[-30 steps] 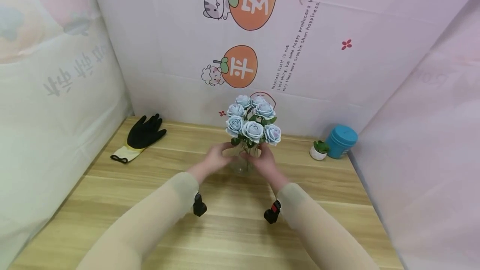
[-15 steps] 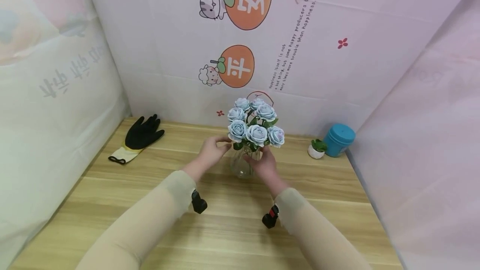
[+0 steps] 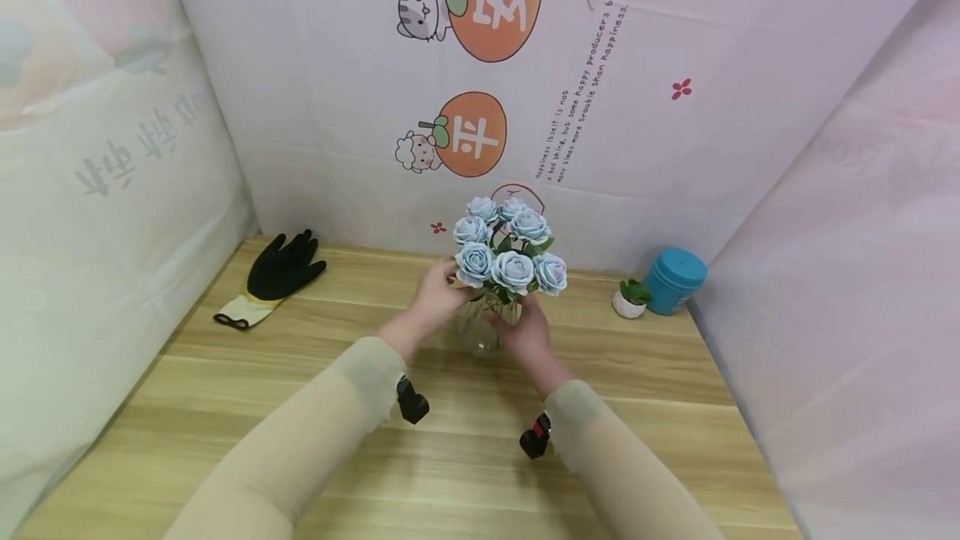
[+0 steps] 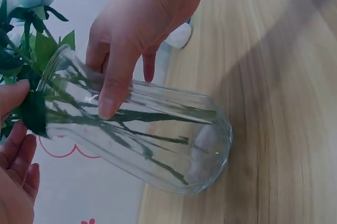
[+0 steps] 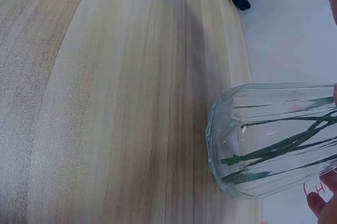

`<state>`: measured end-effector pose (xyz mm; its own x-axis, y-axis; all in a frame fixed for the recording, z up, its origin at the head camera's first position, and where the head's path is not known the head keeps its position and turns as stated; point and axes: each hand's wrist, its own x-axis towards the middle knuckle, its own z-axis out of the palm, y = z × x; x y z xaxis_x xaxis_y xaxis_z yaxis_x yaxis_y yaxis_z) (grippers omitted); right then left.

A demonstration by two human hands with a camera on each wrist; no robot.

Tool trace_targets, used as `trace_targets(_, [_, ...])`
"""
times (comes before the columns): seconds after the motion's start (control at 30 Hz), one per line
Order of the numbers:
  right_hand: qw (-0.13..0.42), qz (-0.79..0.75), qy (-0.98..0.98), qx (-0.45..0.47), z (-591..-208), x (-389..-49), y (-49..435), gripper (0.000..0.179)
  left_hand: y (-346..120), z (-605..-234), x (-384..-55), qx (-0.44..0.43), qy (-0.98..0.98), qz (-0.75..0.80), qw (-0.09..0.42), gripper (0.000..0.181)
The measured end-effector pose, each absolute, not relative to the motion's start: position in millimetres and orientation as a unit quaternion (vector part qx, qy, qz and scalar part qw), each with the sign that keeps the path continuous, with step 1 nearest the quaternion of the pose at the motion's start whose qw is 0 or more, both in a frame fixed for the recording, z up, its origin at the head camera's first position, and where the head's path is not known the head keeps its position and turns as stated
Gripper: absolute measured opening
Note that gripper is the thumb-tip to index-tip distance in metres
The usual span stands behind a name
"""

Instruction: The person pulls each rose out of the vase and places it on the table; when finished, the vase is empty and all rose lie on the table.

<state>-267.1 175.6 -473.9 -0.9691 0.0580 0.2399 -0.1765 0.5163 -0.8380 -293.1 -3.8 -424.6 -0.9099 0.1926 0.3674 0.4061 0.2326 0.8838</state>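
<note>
A clear faceted glass vase stands on the wooden table, holding several pale blue roses. Their green stems show through the glass. My right hand grips the vase below its rim, thumb across the near side in the left wrist view. At the left of the bouquet is my left hand, its thumb and fingers apart around the lower leaves. The thumb tip is right at a dark leaf beside the rim; the fingers look relaxed. Blooms partly cover the left fingertips in the head view.
A black and cream work glove lies at the back left. Toward the back right are a small potted plant and a blue lidded tub. Printed cloth walls enclose the table at the back and sides.
My left hand drew back from the vase to the left, then came in again and up to the leaves and blooms. The right hand keeps holding the vase.
</note>
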Motion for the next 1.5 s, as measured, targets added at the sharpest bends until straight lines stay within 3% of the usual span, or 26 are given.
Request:
trace_targets(0.53, [0.130, 0.492, -0.860, 0.051, -478, -268, 177, 0.071, 3, -411, -292, -0.182, -0.744, -0.632, 0.121, 0.023])
trace_targets(0.87, [0.129, 0.490, -0.861, 0.036, -475, -266, 176, 0.066, -1, -386, -289, -0.208, -0.719, -0.643, 0.164, 0.040])
trace_targets(1.03, [0.114, 0.490, -0.864, 0.019, -475, -266, 175, 0.066, -10, -366, -284, -0.226, -0.689, -0.653, 0.218, 0.032])
trace_targets(1.33, [0.102, 0.514, -0.852, -0.001, -480, -266, 175, 0.066, -57, -321, -278, -0.214, -0.611, -0.644, 0.408, 0.014])
trace_targets(1.5, [0.073, 0.540, -0.838, -0.022, -487, -264, 177, 0.070, -93, -322, -284, -0.160, -0.630, -0.632, 0.421, 0.017])
